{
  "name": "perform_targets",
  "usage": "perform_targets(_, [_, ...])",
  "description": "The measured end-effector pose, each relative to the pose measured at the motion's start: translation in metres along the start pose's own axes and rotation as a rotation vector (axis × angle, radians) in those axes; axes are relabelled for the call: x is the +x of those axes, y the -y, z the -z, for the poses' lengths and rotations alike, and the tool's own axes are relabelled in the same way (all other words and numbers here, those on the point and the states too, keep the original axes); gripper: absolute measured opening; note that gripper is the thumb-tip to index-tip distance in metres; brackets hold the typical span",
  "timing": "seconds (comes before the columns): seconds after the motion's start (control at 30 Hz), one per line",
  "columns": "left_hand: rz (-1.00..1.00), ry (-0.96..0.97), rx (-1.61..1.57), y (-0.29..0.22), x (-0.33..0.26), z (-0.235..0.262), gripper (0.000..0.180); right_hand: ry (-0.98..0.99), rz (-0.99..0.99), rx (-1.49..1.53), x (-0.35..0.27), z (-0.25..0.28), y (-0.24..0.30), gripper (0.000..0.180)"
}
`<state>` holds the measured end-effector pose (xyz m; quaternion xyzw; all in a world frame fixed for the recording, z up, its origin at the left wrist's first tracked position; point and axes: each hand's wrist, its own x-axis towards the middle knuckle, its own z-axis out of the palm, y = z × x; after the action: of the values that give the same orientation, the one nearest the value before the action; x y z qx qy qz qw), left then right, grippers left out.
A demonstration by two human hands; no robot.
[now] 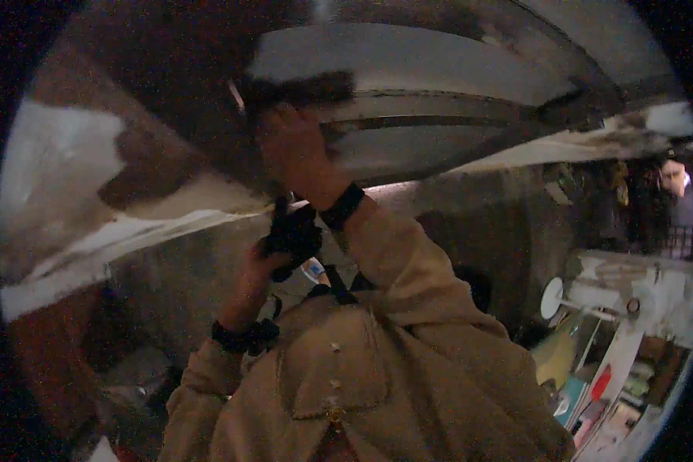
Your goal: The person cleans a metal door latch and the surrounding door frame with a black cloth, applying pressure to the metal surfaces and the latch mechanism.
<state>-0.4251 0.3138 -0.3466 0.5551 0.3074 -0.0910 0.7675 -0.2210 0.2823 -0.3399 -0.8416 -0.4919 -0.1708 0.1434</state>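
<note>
Right hand: my right hand (289, 150) is raised high, up against the dark patch of the overhead surface (454, 69); the fingers reach into a blurred dark smear, and I cannot tell whether they are curled round anything or lie flat.
Left hand: my left hand (258, 262) sits lower, just under the right wrist, closed round a black object (291, 233) that sticks up out of the fist; its kind is too dark and blurred to tell.
Black object: it is in my left fist, touching or nearly touching the underside of my right forearm, just below the black wristband (343, 206).
Sleeves: both arms wear a tan jacket (377, 362) with small buttons on a flap; a second dark band (235, 337) wraps the left wrist.
Overhead surface: pale grey and white bands curve across the top, with brown and dark patches to the left and a whitish edge running below my right hand.
Wall: a rough grey wall (470, 223) stands behind my arms.
Lower right: a cluttered spot with a white round disc (550, 298), flat boards and coloured items (600, 385), well apart from both hands.
</note>
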Motion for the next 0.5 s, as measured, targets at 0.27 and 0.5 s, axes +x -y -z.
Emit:
perform_targets(0.27, [0.034,0.139,0.104,-0.020,0.027,-0.024,0.046,0.028,-0.294,-0.368,-0.081,0.055,-0.168,0.045])
perform_targets(0.5, [-0.089,0.103,0.431,-0.034,0.033,-0.012,0.054,-0.117,-0.579,-0.458,-0.108,0.066,-0.223,0.050])
